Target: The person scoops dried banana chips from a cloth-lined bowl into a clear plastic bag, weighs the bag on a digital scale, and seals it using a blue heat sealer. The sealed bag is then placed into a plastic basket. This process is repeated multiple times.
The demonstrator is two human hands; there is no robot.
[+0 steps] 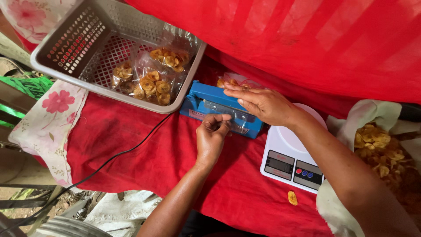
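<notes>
My right hand (263, 103) presses flat on the blue sealer (221, 109), which lies long-ways left to right on the red tabletop (131, 136), while my left hand (211, 138) pinches the clear bag (234, 117).

A red cloth-covered table (131, 145) bears a grey basket (66, 48), blue sealer (206, 98), white scale (285, 162), and seemingly one loose chip (292, 198).
</notes>
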